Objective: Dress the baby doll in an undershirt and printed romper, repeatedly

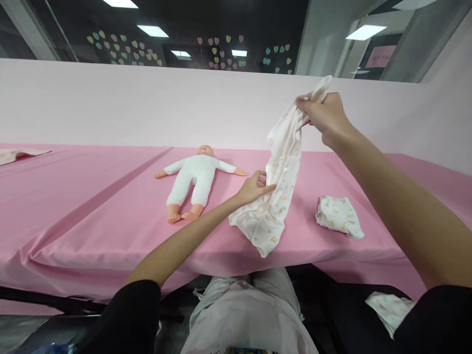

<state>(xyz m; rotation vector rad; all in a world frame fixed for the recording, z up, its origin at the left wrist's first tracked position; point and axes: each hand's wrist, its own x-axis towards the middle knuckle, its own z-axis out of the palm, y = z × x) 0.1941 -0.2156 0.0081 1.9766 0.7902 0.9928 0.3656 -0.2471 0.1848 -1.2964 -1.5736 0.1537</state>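
A white baby garment (282, 182) with small printed figures hangs from my right hand (326, 115), which pinches its upper end well above the table. Lower down, my left hand (256, 188) has its thumb and fingers closed on the left edge of the same cloth. The garment's bottom lies against the pink table cover near the front edge. To the left, a baby doll (195, 177) in a white bodysuit lies on its back with arms spread. Right of the garment rests a folded piece of printed baby clothing (339, 216).
The pink cloth (110, 211) covering the table has creases at left. A pale pink cloth (22, 155) lies at the far left. Behind rises a white wall (129, 103) with glass above. Another printed cloth (391, 309) is on a black chair at lower right.
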